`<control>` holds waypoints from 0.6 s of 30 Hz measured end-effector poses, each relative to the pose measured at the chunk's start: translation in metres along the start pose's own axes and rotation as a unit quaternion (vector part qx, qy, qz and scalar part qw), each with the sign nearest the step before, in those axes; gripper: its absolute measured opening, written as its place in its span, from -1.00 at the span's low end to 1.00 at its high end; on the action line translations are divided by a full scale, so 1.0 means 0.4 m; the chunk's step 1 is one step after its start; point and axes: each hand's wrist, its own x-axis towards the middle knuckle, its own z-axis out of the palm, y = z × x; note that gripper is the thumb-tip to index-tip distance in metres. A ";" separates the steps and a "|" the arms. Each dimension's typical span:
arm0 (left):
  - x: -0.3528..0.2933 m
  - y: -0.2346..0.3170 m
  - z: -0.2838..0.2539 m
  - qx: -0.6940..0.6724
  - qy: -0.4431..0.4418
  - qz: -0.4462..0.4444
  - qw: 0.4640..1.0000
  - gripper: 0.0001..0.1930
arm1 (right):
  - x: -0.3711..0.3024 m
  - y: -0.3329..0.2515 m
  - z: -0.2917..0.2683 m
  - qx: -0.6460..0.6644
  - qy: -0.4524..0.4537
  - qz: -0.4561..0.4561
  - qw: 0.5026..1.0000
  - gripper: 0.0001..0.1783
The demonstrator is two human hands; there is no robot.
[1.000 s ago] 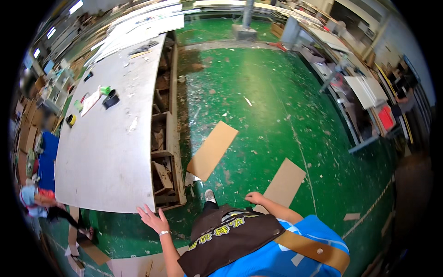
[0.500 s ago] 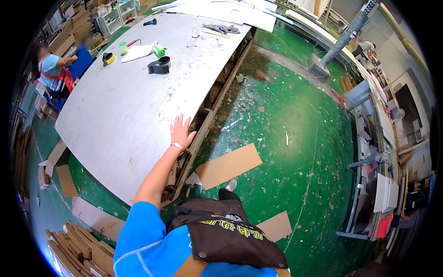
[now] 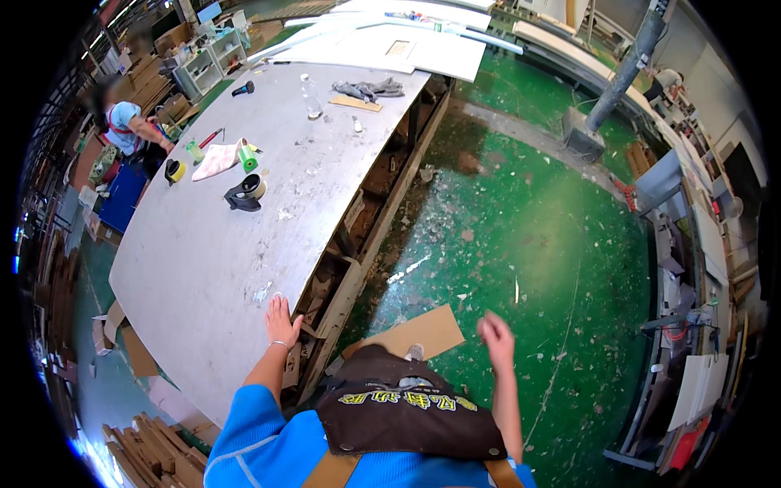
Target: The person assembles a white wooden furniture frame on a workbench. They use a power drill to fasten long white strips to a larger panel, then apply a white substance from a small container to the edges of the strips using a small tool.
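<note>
My left hand [image 3: 282, 322] rests on the grey tabletop [image 3: 187, 268] near its right edge, fingers stretched out, holding nothing. To the right, over the green floor, hangs my right hand [image 3: 496, 335], its fingers bent and smeared by motion. Farther up the table is a black tape dispenser [image 3: 244, 195]. Beyond it lie a pale cloth [image 3: 215, 161], a green roll [image 3: 248, 159], a yellow-and-black tape dispenser [image 3: 174, 171] and a thin red-handled tool [image 3: 211, 137]. A clear bottle [image 3: 311, 99] stands near grey gloves [image 3: 368, 89] and a small wooden strip [image 3: 355, 103].
White panels [image 3: 350, 47] cover the table's far end. A cardboard sheet [image 3: 435, 329] lies on the floor before me, under my foot. Cardboard stacks [image 3: 159, 451] are at lower left; a shelved bench [image 3: 679, 268] runs along the right. Another person [image 3: 130, 130] stands left of the table.
My right hand has come into view at the right. My left hand appears lower in the picture, still on the table edge. The other person has turned or shifted near the blue box.
</note>
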 end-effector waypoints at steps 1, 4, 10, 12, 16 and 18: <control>0.011 -0.017 0.017 -0.024 0.022 -0.019 0.999 -0.31 | 0.064 -0.156 0.035 0.066 -0.034 -0.021 0.997 -0.62; 0.065 0.014 0.035 -0.084 0.125 -0.097 0.984 -0.62 | 0.142 -0.511 0.091 0.142 -0.149 -0.196 0.959 -0.66; 0.412 0.131 0.034 -0.212 0.198 -0.150 0.945 -0.70 | 0.364 -0.840 0.103 0.235 -0.454 -0.511 0.691 -0.58; 0.570 0.223 -0.007 -0.253 0.198 -0.146 0.936 -0.70 | 0.453 -0.906 0.136 0.241 -0.517 -0.492 0.658 -0.56; 0.897 0.355 0.003 -0.294 0.169 -0.125 0.932 -0.67 | 0.594 -0.955 0.237 0.330 -0.468 -0.420 0.704 -0.71; 1.083 0.461 0.004 -0.286 0.141 -0.106 0.942 -0.64 | 0.661 -0.965 0.251 0.358 -0.400 -0.423 0.730 -0.75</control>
